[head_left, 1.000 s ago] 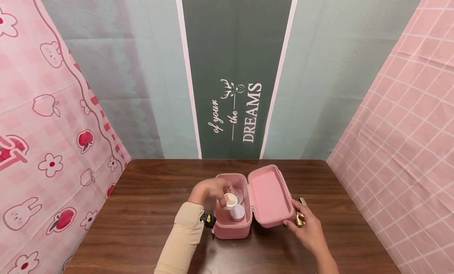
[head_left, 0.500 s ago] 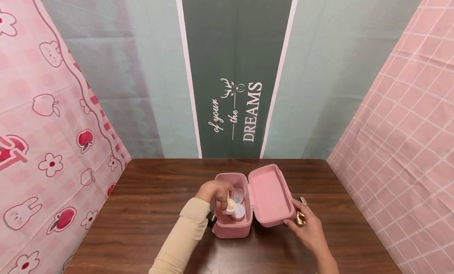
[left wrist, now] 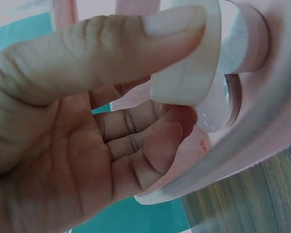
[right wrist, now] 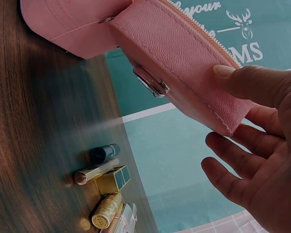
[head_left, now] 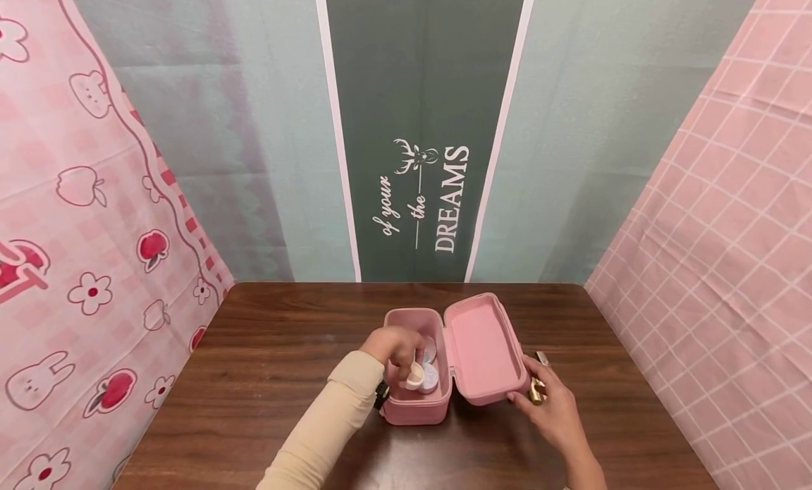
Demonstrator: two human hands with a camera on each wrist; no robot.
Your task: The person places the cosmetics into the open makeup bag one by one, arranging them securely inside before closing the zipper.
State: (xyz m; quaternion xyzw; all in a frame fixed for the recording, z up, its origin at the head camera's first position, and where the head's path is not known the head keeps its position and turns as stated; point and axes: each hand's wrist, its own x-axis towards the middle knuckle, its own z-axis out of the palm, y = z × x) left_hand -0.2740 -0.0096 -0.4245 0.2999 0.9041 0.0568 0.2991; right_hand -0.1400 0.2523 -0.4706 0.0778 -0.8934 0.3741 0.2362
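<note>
A pink zippered cosmetic case stands on the table with its lid swung out to the right. Inside the case, my left hand pinches a small round cream-white powder container between thumb and fingers, tilted on its side. Two more round containers lie in the case: a whitish one right beside the held one, and another farther back, partly behind the fingers. My right hand grips the lid's outer corner, thumb on the lid's side wall and fingers beneath.
Behind the lid, on the wooden table, lies a group of cosmetics: a black tube, a gold box, a gold glittery tube and others. Printed cloths hang at the back, left and right edges.
My left hand has moved down and slightly right into the case, bringing the powder container lower and tilting it beside the whitish one. The right hand keeps holding the lid in place.
</note>
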